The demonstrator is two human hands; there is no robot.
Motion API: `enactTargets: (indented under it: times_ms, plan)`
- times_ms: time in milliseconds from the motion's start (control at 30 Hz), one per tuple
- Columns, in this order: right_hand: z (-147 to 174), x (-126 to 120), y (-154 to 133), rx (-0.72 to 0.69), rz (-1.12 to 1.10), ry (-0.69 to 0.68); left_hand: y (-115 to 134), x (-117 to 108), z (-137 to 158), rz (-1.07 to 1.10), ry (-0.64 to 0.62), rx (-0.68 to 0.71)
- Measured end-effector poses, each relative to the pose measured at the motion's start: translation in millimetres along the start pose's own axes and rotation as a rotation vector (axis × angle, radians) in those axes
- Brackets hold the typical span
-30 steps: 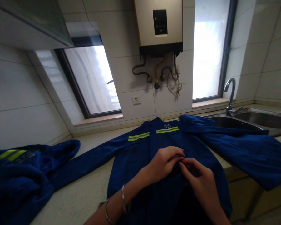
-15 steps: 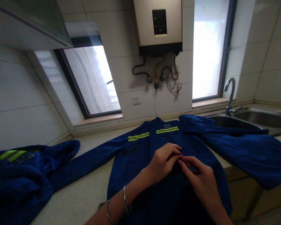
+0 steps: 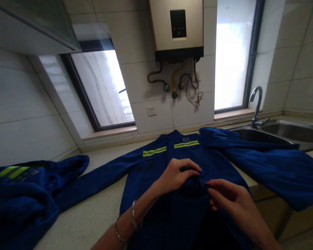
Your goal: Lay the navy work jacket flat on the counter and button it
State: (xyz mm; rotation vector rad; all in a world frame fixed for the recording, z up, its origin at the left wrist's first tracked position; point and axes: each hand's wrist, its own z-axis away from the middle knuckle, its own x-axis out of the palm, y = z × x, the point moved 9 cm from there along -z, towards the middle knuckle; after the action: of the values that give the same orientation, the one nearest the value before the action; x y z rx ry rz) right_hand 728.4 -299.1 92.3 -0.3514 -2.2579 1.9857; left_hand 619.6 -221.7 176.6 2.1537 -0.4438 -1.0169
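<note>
The one camera sits on my head, looking forward and down over the surface (image 3: pixel 94 215) from close above. It faces the tiled wall, its two windows and the water heater (image 3: pixel 177 27); the sink (image 3: pixel 289 133) lies far right.

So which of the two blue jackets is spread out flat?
The blue jacket under both hands, sleeves stretched along the counter. The other jacket, at far left, lies crumpled in a heap.

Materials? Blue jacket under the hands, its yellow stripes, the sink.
Blue jacket: looks like matte woven workwear cloth; it creases softly and gives no shine. Yellow stripes: probably reflective or fluorescent tape, bright flat bands across the chest. Sink: likely stainless steel, grey with a brushed sheen.
</note>
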Motion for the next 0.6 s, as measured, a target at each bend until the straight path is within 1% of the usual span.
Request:
enactTargets:
  times_ms: [133, 233, 333, 433, 600]
  plan:
    - [-0.7, 4.7, 0.3, -0.025, -0.038, -0.033, 4.6, 8.7, 4.0, -0.056, -0.07, 0.042]
    - [-0.7, 10.2, -3.4, -0.069, -0.078, -0.046, 6.2, 14.2, 5.9, -0.119, -0.093, 0.063]
    - [-1.0, 14.2, -5.1, -0.081, -0.122, -0.062, 7.0, 16.2, 5.4, -0.147, -0.102, 0.067]
    - [-2.7, 12.2, -7.1, -0.102, -0.112, -0.046, 10.4, 15.5, 4.2, -0.152, -0.113, 0.081]
    - [-5.8, 11.6, -11.8, -0.137, -0.054, -0.045, 15.2, 15.7, 4.6, -0.151, -0.17, 0.086]
